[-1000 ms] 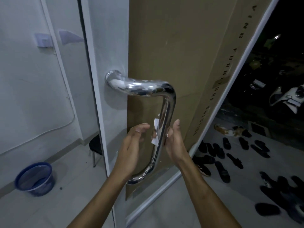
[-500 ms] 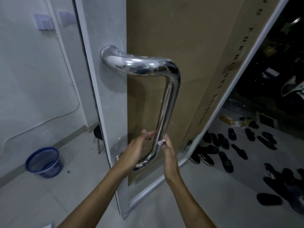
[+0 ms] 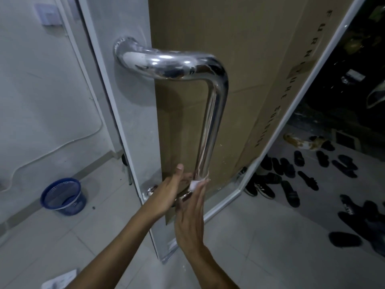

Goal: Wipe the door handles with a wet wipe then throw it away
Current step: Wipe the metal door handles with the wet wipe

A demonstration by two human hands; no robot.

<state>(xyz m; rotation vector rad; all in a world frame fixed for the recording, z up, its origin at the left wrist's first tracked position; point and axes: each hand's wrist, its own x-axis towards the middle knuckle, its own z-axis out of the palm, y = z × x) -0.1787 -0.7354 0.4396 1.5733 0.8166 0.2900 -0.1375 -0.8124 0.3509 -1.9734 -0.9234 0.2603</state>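
A shiny chrome door handle [image 3: 210, 122] runs down the glass door, with cardboard behind the glass. Near the handle's lower bend a small white wet wipe [image 3: 195, 184] is wrapped against the bar. My right hand [image 3: 190, 213] presses the wipe to the bar from the right, fingers pointing up. From the left, my left hand [image 3: 173, 188] reaches around the bar at the same spot, thumb raised, fingers hidden behind the handle. The handle's bottom end is covered by my hands.
A blue mesh waste basket [image 3: 63, 196] stands on the tiled floor at the left by the white wall. Several dark sandals and shoes [image 3: 289, 180] lie outside the door at the right. A white packet [image 3: 59, 280] lies on the floor at the bottom left.
Both hands have slid the wipe down the bar from its middle to the lower bend. The view has moved closer to the handle.
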